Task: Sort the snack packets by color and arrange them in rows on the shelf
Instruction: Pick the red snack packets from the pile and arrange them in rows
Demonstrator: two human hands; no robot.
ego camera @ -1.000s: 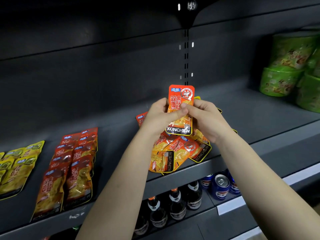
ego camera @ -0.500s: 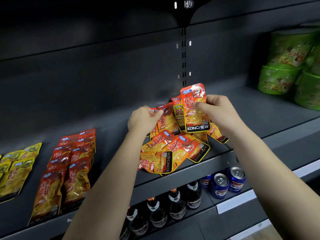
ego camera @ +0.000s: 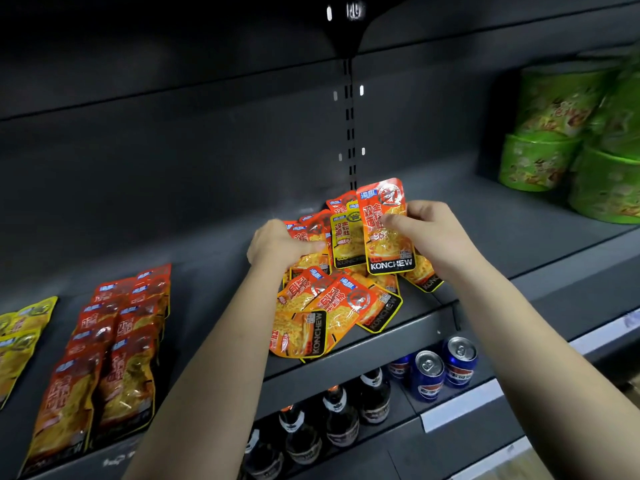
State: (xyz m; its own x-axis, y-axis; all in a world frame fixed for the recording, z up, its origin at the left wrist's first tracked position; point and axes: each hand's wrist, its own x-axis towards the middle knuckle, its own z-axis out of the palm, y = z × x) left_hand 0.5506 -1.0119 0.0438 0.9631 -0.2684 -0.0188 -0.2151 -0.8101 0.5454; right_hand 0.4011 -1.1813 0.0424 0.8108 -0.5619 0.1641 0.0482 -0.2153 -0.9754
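Observation:
A loose pile of orange snack packets (ego camera: 329,306) lies mid-shelf on the dark grey shelf (ego camera: 381,341). My right hand (ego camera: 433,233) pinches one upright orange packet (ego camera: 386,230) above the pile. My left hand (ego camera: 280,244) grips another orange packet (ego camera: 311,247) at the pile's left side. A yellow packet (ego camera: 346,237) shows between the two hands. At the left, two rows of red-orange packets (ego camera: 110,348) lie in order, and yellow packets (ego camera: 20,337) lie in rows at the far left edge.
Green tubs (ego camera: 568,140) are stacked at the back right of the same shelf. Below it stand dark bottles (ego camera: 339,417) and blue cans (ego camera: 440,368). Bare shelf lies between the sorted rows and the pile.
My hands have parted. The right hand kept the upright orange packet and moved it right. The left hand dropped to the pile and took hold of a packet there.

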